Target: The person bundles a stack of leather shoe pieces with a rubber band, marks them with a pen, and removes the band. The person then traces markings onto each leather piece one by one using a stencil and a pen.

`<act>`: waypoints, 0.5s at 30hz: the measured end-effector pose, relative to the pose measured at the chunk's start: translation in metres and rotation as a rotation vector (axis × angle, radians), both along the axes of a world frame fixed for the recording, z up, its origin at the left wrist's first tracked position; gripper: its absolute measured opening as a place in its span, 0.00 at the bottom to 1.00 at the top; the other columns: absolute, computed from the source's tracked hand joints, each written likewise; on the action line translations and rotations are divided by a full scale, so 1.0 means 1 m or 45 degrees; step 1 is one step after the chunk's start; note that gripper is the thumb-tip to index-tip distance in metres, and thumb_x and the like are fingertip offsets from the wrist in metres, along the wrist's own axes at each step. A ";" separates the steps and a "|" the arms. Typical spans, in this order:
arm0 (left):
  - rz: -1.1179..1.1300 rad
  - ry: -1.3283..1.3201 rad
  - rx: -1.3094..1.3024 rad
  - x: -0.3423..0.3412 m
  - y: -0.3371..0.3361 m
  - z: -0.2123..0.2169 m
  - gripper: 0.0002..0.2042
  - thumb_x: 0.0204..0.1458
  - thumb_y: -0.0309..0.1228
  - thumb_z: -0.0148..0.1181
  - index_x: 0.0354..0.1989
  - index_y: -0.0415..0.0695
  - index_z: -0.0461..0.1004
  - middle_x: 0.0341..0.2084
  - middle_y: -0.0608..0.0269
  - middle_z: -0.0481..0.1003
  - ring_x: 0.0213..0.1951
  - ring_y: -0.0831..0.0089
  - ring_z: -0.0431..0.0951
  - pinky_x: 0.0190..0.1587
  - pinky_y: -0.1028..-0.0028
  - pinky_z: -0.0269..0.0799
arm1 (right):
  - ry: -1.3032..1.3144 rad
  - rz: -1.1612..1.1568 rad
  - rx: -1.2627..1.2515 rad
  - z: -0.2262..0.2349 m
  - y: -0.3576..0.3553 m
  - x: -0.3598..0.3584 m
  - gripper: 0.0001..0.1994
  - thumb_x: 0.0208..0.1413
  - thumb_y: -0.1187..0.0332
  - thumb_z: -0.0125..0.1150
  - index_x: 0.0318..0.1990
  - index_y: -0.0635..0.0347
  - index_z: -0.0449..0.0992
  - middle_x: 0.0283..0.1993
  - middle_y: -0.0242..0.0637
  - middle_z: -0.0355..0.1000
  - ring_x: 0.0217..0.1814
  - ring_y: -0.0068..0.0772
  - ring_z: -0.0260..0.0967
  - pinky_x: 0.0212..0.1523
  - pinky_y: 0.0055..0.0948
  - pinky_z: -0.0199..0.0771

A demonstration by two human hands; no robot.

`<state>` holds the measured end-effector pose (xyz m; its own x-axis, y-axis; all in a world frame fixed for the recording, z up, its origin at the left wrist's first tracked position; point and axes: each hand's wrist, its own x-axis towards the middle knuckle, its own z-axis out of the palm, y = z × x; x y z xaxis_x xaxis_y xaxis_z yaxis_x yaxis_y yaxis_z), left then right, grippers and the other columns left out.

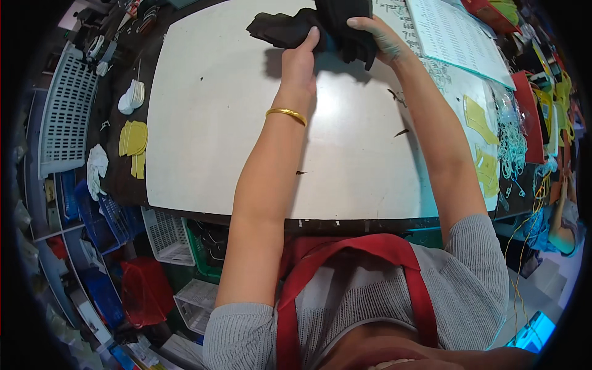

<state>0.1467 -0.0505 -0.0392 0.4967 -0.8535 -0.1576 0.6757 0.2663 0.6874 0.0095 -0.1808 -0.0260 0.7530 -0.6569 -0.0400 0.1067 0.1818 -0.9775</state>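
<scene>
Material (280, 29), black and soft-looking, bunches between my hands above the far part of the white tabletop (209, 129), a little right of its middle, with its shadow falling just below. My left hand (298, 65) has its fingers closed on it, the thumb lying along the top, and one dark flap sticks out past it to the left. My right hand (383, 43) grips the taller part from the right side, thumb across the front; its other fingers are mostly hidden behind the black folds. A gold bracelet (287, 114) circles my left wrist. Small dark scraps (401, 132) lie scattered on the white surface, some near my right forearm and one beside my left. Beyond my right hand, a printed sheet (456, 37) covers the far right corner, with handwriting beside it. Yellow cut pieces (480, 120) lie along the right edge, next to a tangle of pale cords (512, 145) and a red box (529, 117). Off the left edge sit a stack of white pieces (131, 97), more yellow shapes (134, 139) and a crumpled white cloth (97, 169), with a grey slatted basket (66, 111) farther out. Lower left, I see a blue basket (102, 216) and a red bin (145, 290). Red straps (425, 302) cross my grey ribbed top (240, 327). Another person's arm (560, 225) shows at the far right.
</scene>
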 end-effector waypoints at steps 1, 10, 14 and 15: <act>0.007 -0.174 0.174 0.005 0.003 0.002 0.21 0.58 0.29 0.67 0.58 0.37 0.71 0.51 0.62 0.76 0.48 0.71 0.75 0.54 0.68 0.71 | 0.036 -0.006 -0.112 0.001 -0.001 0.004 0.36 0.46 0.53 0.72 0.60 0.64 0.70 0.48 0.43 0.75 0.48 0.34 0.77 0.49 0.31 0.81; -0.357 -0.312 0.618 0.045 0.094 0.032 0.19 0.62 0.37 0.62 0.48 0.31 0.70 0.41 0.51 0.78 0.36 0.65 0.83 0.37 0.72 0.83 | 0.540 0.081 -0.536 0.025 0.001 0.008 0.31 0.46 0.55 0.70 0.56 0.61 0.74 0.50 0.44 0.76 0.51 0.33 0.75 0.57 0.28 0.72; -0.600 -0.870 0.928 0.056 0.124 0.036 0.21 0.66 0.40 0.55 0.53 0.29 0.73 0.39 0.53 0.80 0.39 0.64 0.84 0.41 0.71 0.83 | 0.680 0.005 -0.403 0.078 0.017 -0.014 0.49 0.38 0.63 0.74 0.67 0.77 0.56 0.45 0.56 0.76 0.50 0.42 0.76 0.54 0.36 0.74; -0.654 -0.789 0.730 0.045 0.130 0.038 0.23 0.66 0.41 0.55 0.56 0.29 0.71 0.41 0.52 0.80 0.41 0.64 0.83 0.44 0.70 0.82 | 0.704 -0.061 -0.389 0.083 0.030 -0.024 0.44 0.40 0.63 0.75 0.65 0.75 0.61 0.45 0.52 0.77 0.49 0.39 0.76 0.53 0.35 0.74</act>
<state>0.1915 0.0797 -0.0012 0.2214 -0.8643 -0.4516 0.0929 -0.4423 0.8920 -0.0147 -0.1505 0.0574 0.6440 -0.7327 -0.2199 -0.4279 -0.1067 -0.8975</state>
